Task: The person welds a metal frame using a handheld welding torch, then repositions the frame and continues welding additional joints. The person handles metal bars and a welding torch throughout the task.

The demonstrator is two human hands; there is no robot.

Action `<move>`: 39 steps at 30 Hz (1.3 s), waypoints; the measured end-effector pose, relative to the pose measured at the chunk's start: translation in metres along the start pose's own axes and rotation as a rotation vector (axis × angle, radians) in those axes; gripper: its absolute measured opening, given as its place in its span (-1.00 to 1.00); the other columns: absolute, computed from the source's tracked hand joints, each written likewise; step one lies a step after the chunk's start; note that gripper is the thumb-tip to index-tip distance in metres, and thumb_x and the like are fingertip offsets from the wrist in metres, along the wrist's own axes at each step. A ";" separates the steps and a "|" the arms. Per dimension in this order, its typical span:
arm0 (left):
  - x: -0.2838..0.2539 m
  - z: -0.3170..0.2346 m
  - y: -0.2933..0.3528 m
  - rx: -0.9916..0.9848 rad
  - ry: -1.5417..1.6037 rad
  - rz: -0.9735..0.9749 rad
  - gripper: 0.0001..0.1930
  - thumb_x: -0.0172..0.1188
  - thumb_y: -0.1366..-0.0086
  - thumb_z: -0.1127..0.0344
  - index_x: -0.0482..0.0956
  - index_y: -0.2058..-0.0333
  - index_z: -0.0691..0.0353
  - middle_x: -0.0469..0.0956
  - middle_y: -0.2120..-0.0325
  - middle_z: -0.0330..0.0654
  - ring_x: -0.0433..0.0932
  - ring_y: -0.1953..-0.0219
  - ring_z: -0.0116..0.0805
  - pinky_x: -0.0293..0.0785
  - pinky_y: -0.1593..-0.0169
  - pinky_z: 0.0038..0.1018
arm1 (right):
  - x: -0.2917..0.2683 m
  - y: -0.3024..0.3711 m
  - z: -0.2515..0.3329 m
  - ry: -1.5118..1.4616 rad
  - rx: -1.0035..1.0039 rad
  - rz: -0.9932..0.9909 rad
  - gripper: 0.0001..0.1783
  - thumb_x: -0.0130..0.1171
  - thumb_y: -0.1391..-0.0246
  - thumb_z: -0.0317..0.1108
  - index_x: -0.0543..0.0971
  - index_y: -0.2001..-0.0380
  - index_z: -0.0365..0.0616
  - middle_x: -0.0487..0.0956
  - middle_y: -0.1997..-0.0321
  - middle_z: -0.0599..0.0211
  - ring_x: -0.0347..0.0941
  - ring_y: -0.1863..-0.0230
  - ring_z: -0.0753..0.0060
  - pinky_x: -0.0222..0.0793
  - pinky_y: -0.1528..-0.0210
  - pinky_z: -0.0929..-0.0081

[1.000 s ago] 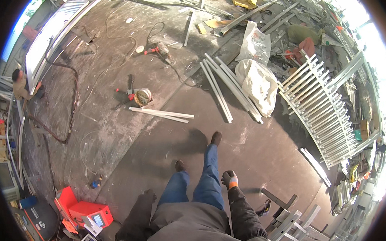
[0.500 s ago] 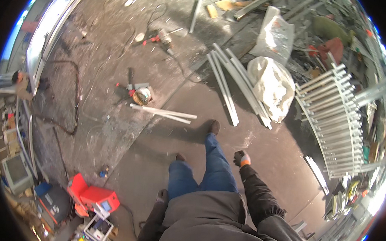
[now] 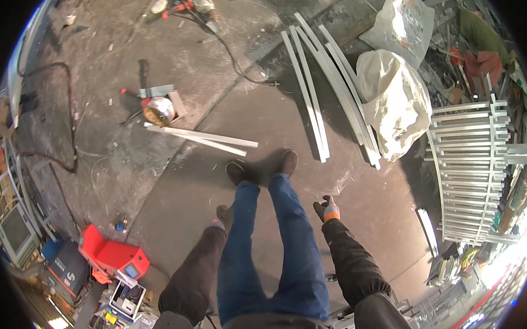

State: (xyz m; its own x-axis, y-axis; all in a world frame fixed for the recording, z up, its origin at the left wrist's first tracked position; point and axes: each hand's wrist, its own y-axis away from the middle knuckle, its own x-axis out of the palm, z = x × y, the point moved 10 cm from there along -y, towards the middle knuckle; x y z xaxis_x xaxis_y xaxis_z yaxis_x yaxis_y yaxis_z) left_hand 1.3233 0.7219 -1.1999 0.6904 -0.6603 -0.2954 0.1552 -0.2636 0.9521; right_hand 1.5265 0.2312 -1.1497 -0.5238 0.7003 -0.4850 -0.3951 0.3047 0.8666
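Note:
My right hand (image 3: 327, 209), in a dark-and-grey glove with an orange cuff, hangs over the brown floor sheet with its fingers apart and nothing in them. Beside my left thigh is my left hand (image 3: 224, 217), also gloved; its fingers are loosely stretched and no object shows in them. Neither hand touches a thing. Ahead of my shoes lie two thin pale strips (image 3: 208, 139), crossing near a power tool (image 3: 160, 108) with a red handle. Several long silver metal bars (image 3: 342, 91) lie on the floor further right, against a white sack (image 3: 392, 105).
A rack-like stack of metal bars (image 3: 468, 172) stands at the right, with a short white bar (image 3: 427, 231) near it. Another corded power tool (image 3: 194, 9) lies far ahead. To the left are a red machine (image 3: 111, 255), a dark case (image 3: 67, 273) and a black hose (image 3: 72, 113).
I have come forward and my view has shifted, so the bars and strips sit nearer. My left hand has swung forward from my hip. The right hand's fingers have loosened.

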 end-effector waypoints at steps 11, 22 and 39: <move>0.206 -0.133 -0.302 0.163 -0.263 -0.120 -0.86 0.10 -0.44 0.19 0.46 0.20 0.09 0.38 0.35 -0.24 0.43 0.33 -0.35 0.50 0.22 -0.45 | 0.020 -0.310 0.050 0.348 0.032 -0.255 0.33 0.66 0.33 0.11 0.14 -0.48 0.06 0.34 -0.42 -0.11 0.36 -0.37 -0.23 0.41 -0.31 -0.01; 0.198 -0.135 -0.314 0.176 -0.317 -0.189 -0.74 0.09 -0.42 0.11 0.43 0.06 0.10 0.43 0.27 -0.23 0.47 0.26 -0.34 0.53 0.21 -0.44 | 0.059 -0.299 0.023 0.286 -0.170 -0.336 -0.64 0.21 -0.16 -0.32 0.46 -0.04 0.03 0.56 -0.10 0.09 0.55 -0.10 -0.11 0.48 -0.06 0.00; 0.117 -0.072 0.143 0.209 -0.558 -0.087 -0.67 0.22 -0.27 0.10 0.39 0.07 0.03 0.38 0.34 -0.24 0.48 0.46 -0.39 0.53 0.53 -0.44 | 0.120 0.349 -0.243 -0.732 0.626 -0.402 -0.37 0.44 0.02 -0.08 0.44 0.04 -0.28 0.65 0.21 -0.14 0.64 0.10 -0.01 0.51 0.00 0.18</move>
State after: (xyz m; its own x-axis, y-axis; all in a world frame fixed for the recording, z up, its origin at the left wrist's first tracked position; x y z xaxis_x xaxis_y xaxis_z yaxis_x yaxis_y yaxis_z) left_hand 1.4769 0.6576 -1.0930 0.1971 -0.8847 -0.4224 0.0127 -0.4285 0.9034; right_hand 1.1429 0.2648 -0.9342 0.2278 0.6295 -0.7429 0.1319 0.7359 0.6641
